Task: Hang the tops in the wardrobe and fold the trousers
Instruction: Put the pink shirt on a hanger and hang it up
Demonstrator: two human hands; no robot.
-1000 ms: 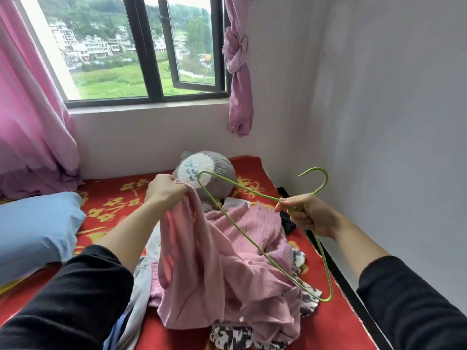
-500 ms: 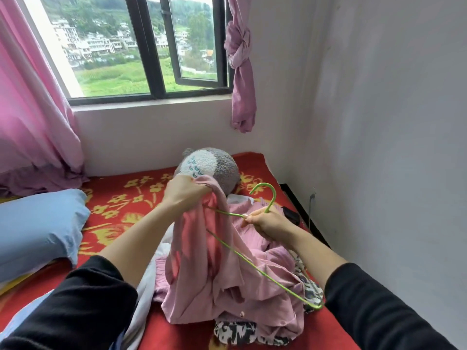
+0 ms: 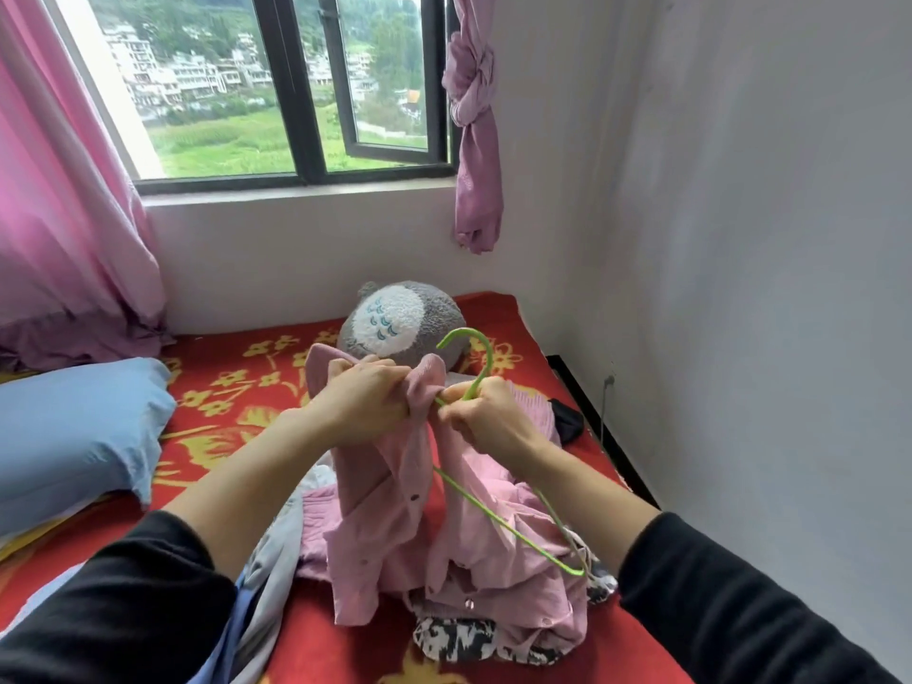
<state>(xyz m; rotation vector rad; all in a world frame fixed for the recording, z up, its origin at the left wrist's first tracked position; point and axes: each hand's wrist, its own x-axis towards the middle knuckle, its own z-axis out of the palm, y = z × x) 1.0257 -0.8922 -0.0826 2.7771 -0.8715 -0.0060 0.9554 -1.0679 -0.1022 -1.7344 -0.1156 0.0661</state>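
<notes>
A pink button-up top (image 3: 395, 510) is lifted off the bed by its collar. My left hand (image 3: 367, 397) grips the collar near the neck. My right hand (image 3: 486, 419) holds a green wire hanger (image 3: 476, 367) at the base of its hook; one hanger arm is tucked into the top's neck and the other slants down to the right over the cloth. Beneath the top lies a heap of clothes with a black-and-white patterned garment (image 3: 459, 636) and a pale blue-grey garment (image 3: 266, 575).
The red flowered bedcover (image 3: 232, 402) reaches the window wall and the white wall on the right. A grey plush toy (image 3: 399, 315) sits just behind my hands. A blue pillow (image 3: 74, 427) lies at left. Pink curtains (image 3: 64, 229) hang at the window.
My right hand brought the hanger left and up to my left hand, and one hanger arm went inside the pink top's neck. The top is held higher and more spread.
</notes>
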